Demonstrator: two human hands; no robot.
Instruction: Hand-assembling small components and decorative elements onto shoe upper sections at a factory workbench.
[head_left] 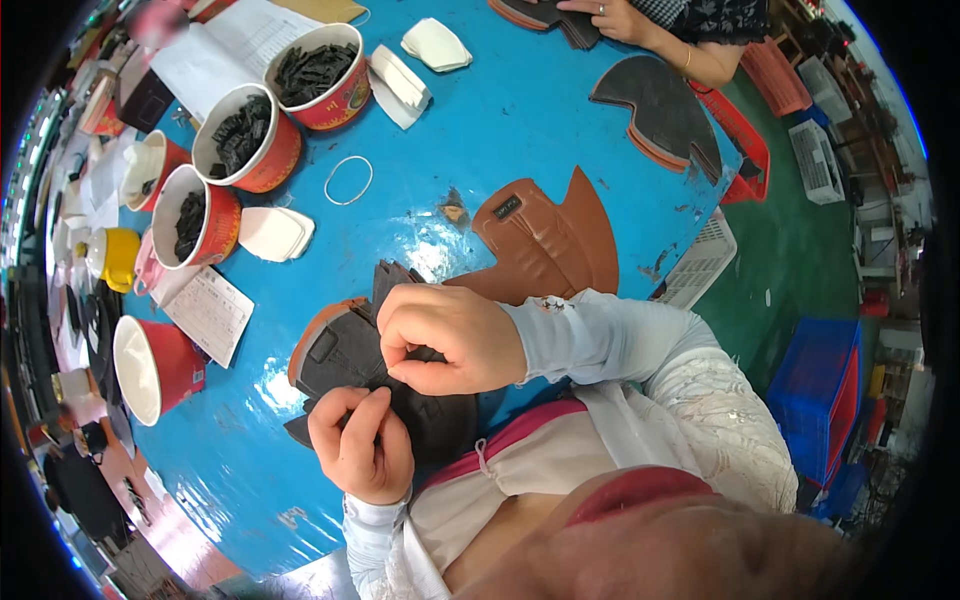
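Observation:
Both of my hands are close together over a pile of black leather shoe pieces (335, 345), which has a brown edge showing along its far left side. The fingers of my left hand (362, 440) are curled in near the pile's front. My right hand (450, 335) is closed too, thumb and forefinger pressed together just above the black leather. Whatever lies between the fingertips of either hand is too small or hidden to name. Beyond my right hand a brown leather shoe piece (550, 240) lies flat, with a small dark label on it.
Paper tubs (270, 150) of small black strips stand at the far left, beside white pads (276, 234). A red tub (160, 370) stands at left. Dark leather pieces (655, 110) lie far right, near another person's hand (610, 18). A blue crate (815, 400) stands beside the table.

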